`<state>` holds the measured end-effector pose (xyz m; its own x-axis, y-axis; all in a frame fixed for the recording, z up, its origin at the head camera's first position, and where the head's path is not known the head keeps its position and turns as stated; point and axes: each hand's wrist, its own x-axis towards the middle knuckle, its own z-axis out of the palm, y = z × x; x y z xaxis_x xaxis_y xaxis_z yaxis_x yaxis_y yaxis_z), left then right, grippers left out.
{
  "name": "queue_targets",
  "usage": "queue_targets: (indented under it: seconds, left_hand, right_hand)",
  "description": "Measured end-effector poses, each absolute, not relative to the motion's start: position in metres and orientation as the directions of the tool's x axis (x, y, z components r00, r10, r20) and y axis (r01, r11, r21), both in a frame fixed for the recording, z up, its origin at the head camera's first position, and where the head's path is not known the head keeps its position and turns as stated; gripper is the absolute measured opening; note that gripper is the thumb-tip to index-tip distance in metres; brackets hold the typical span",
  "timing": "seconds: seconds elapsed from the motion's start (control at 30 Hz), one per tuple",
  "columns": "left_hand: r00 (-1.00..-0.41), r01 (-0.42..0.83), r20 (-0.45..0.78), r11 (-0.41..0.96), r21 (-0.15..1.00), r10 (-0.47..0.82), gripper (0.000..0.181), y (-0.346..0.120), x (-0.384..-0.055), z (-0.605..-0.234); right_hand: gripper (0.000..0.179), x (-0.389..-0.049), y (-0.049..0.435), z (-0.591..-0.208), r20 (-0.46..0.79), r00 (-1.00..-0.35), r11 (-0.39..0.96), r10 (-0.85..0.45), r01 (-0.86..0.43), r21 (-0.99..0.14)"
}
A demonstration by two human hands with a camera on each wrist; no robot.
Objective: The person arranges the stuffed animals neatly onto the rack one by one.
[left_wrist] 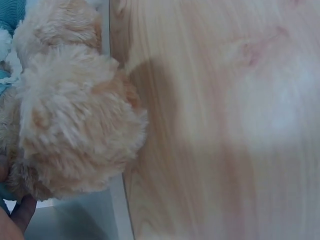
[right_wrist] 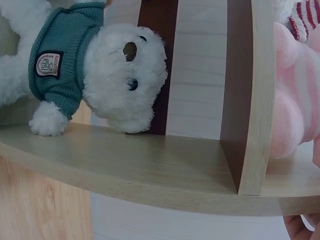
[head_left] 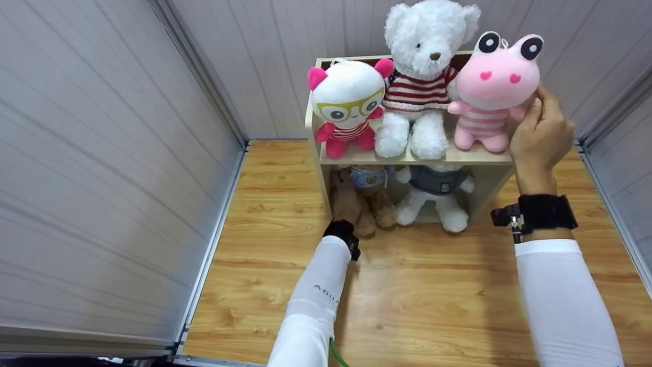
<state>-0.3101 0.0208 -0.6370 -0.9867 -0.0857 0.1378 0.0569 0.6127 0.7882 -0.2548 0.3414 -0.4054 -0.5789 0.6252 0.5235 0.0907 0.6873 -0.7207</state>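
Note:
My left hand [head_left: 346, 199] reaches into the lower compartment and grips the left side of a brown teddy bear [head_left: 383, 206] in a light blue top. Its furry feet [left_wrist: 80, 130] fill the left wrist view, with fingertips [left_wrist: 26, 210] against the fur. My right hand [head_left: 542, 130] holds the edge of a pink frog plush [head_left: 496, 84] with bent fingers, at the right end of the upper shelf; what its fingertips press on is partly hidden behind the frog's head. In the right wrist view only the frog's striped body [right_wrist: 300, 90] shows.
A white bear in a striped sweater [head_left: 423, 92] sits mid-shelf, a pink-and-white panda plush [head_left: 349, 107] left of it. Below, a white bear in a teal sweater [right_wrist: 65, 55] sits beside the brown bear. The wooden shelf unit [head_left: 417, 157] stands on plank flooring [head_left: 417, 295] between panelled walls [head_left: 112, 127].

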Motion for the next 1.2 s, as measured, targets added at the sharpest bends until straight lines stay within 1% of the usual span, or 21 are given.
queue_targets:
  seconds: [0.07,0.13,0.17,0.2,0.27,0.33,0.4,0.5,0.63,0.73,0.9,1.03,1.13,1.2]
  left_hand:
    - [-0.988,0.000,0.076,0.485,0.874,-0.137,0.056,0.024,-0.315,-0.635]
    - [-0.982,-0.076,-0.020,0.292,0.953,-0.190,0.050,0.027,-0.318,-0.632]
    - [-0.975,-0.109,-0.063,0.210,0.972,-0.212,0.052,0.028,-0.319,-0.631]
    - [-0.974,-0.124,-0.076,0.225,0.966,-0.213,0.052,0.029,-0.319,-0.630]
    - [-0.984,-0.101,-0.027,0.433,0.896,-0.174,0.052,0.028,-0.317,-0.629]
    - [-0.991,-0.041,0.056,0.674,0.738,-0.121,0.063,0.027,-0.314,-0.629]
    - [-0.990,0.009,0.123,0.829,0.559,-0.072,0.075,0.026,-0.312,-0.629]
    - [-0.989,0.012,0.130,0.853,0.523,-0.066,0.083,0.024,-0.311,-0.630]
    - [-0.994,0.021,0.107,0.862,0.507,-0.039,0.087,0.022,-0.311,-0.628]
    - [-0.996,0.029,0.085,0.859,0.512,-0.016,0.092,0.020,-0.310,-0.624]
    - [-0.999,0.018,0.049,0.833,0.553,-0.012,0.100,0.017,-0.303,-0.614]
    - [-0.998,0.025,0.066,0.838,0.544,-0.013,0.096,0.018,-0.297,-0.608]
    - [-0.990,0.073,0.138,0.832,0.550,-0.004,0.086,0.018,-0.291,-0.605]
    - [-0.980,0.109,0.197,0.824,0.555,-0.003,0.085,0.018,-0.286,-0.605]
  right_hand:
    - [0.034,-0.255,0.342,-0.406,0.525,-0.576,0.686,0.626,0.089,-0.722]
    - [0.035,-0.254,0.343,-0.406,0.524,-0.581,0.687,0.623,0.084,-0.722]
    - [0.035,-0.254,0.343,-0.406,0.522,-0.585,0.687,0.621,0.084,-0.722]
    - [0.035,-0.254,0.344,-0.405,0.520,-0.588,0.686,0.620,0.084,-0.722]
    - [0.035,-0.255,0.343,-0.404,0.517,-0.591,0.685,0.619,0.086,-0.723]
    - [0.034,-0.255,0.343,-0.404,0.514,-0.590,0.684,0.622,0.091,-0.723]
    - [0.034,-0.256,0.343,-0.404,0.514,-0.587,0.684,0.625,0.095,-0.723]
    - [0.034,-0.256,0.342,-0.404,0.513,-0.589,0.685,0.624,0.097,-0.722]
    - [0.034,-0.256,0.341,-0.404,0.507,-0.589,0.681,0.629,0.103,-0.725]
    - [0.034,-0.256,0.341,-0.404,0.505,-0.594,0.681,0.626,0.101,-0.725]
    - [0.035,-0.256,0.340,-0.403,0.490,-0.608,0.675,0.625,0.106,-0.730]
    - [0.035,-0.255,0.340,-0.402,0.480,-0.608,0.670,0.632,0.119,-0.732]
    - [0.035,-0.255,0.341,-0.401,0.470,-0.614,0.667,0.634,0.126,-0.734]
    - [0.035,-0.255,0.342,-0.401,0.465,-0.616,0.664,0.636,0.130,-0.737]
